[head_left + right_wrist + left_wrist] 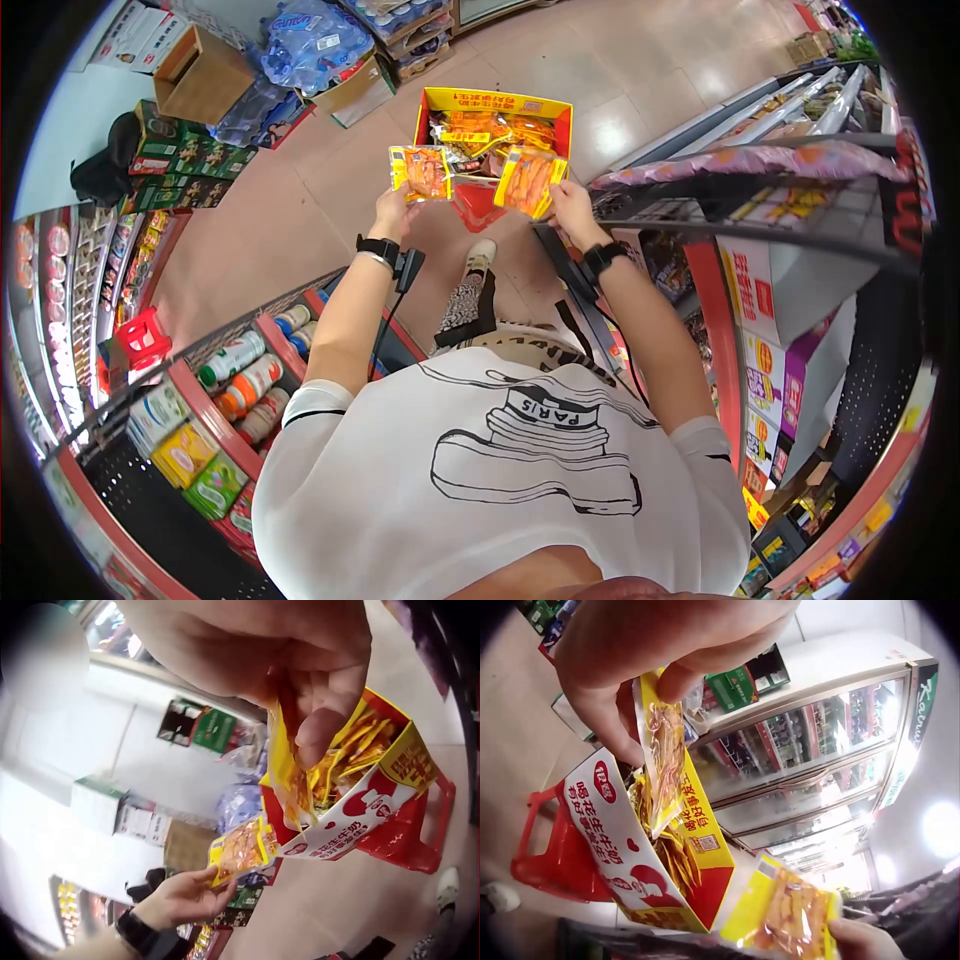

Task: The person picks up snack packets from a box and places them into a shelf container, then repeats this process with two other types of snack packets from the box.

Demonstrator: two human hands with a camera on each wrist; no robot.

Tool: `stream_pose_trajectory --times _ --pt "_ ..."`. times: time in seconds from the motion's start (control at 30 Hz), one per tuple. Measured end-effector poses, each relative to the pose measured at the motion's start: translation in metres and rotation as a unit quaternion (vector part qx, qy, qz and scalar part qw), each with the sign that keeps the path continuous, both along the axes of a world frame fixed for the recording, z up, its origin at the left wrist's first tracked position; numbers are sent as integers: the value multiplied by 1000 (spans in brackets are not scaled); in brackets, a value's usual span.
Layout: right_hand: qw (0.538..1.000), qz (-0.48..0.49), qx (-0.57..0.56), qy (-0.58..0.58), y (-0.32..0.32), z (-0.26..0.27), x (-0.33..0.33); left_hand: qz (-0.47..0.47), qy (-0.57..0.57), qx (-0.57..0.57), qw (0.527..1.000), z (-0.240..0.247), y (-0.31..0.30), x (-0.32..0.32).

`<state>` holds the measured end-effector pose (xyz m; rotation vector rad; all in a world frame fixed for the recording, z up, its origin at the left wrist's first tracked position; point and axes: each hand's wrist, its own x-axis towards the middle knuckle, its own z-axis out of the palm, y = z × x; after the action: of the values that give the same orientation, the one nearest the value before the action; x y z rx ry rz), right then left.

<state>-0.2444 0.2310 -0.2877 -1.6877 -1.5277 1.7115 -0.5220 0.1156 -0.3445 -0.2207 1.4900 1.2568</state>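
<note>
My left hand (pixel 393 213) pinches a clear-and-yellow snack packet (pixel 424 172) by its edge, the orange strips inside showing. In my right hand (pixel 573 208), a similar snack packet (pixel 530 182) is pinched between thumb and fingers. Both packets are held up over the near side of an open cardboard box (pixel 607 825), one toward each end. Yellow and red inside, the box has a white printed front. Several more packets (pixel 358 754) lie jumbled inside it. Under the box is a red plastic stool (pixel 551 862).
Shelves of bottles and boxes (pixel 235 360) stand close on the left, and a rack with hanging packs (pixel 800 165) on the right. Cartons (pixel 200 75) and wrapped bottles (pixel 315 45) are stacked at the back left. A glass-door fridge (pixel 810 757) shows in the left wrist view.
</note>
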Motion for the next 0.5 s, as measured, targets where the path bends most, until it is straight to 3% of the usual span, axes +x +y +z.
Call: stream_pose_trajectory --times 0.1,0.2,0.33,0.47,0.5 --pt "994 -87 -68 28 24 -21 -24 30 -55 3 998 -14 28 -3" --pt "982 -140 -124 39 41 -37 -44 -3 -72 6 997 -24 52 -4" --pt "970 -175 -166 41 52 -58 -65 -1 -114 -8 993 -47 73 -3" --pt "948 -212 -227 66 53 -74 -82 -52 -93 -43 993 -63 84 -1" --pt "939 -209 -257 86 52 -82 -83 -104 -40 -57 992 -63 85 0"
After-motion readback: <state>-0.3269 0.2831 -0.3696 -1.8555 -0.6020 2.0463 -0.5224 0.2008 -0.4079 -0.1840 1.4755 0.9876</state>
